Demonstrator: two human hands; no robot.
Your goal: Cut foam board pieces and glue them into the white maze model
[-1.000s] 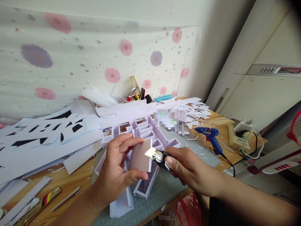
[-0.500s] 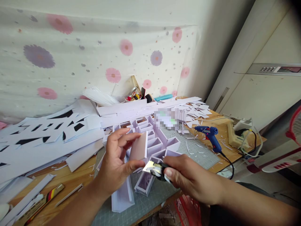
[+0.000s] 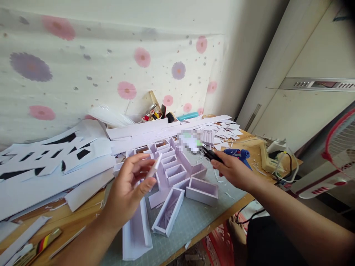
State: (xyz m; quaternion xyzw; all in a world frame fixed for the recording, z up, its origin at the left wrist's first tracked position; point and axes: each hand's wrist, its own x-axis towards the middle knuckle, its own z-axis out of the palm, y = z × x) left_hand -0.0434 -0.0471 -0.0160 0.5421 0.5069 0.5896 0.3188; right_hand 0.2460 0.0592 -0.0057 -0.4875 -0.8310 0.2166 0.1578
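Between the thumb and fingers of my left hand (image 3: pixel 130 188) is a small white board piece (image 3: pixel 155 166), turned almost edge-on. It is held above a group of white compartment boxes (image 3: pixel 176 171). My right hand (image 3: pixel 235 168) is closed around a utility knife (image 3: pixel 212 153) with a dark handle, out over the far right of the green cutting mat (image 3: pixel 191 225). The knife's tip lies near a blurred-out patch. Below the hands stand a narrow open box (image 3: pixel 168 212) with scraps inside and a long white channel (image 3: pixel 137 236).
A blue glue gun (image 3: pixel 238 153) lies partly behind my right hand, near a power strip (image 3: pixel 267 159). Cut white sheets (image 3: pixel 55 181) cover the left side, and small offcuts (image 3: pixel 222 129) are piled at the back. A red-rimmed racket (image 3: pixel 341 136) stands at the right.
My right hand has moved the knife away from the board piece, to the right and farther back. The board piece in my left hand has turned edge-on. The view has shifted slightly.
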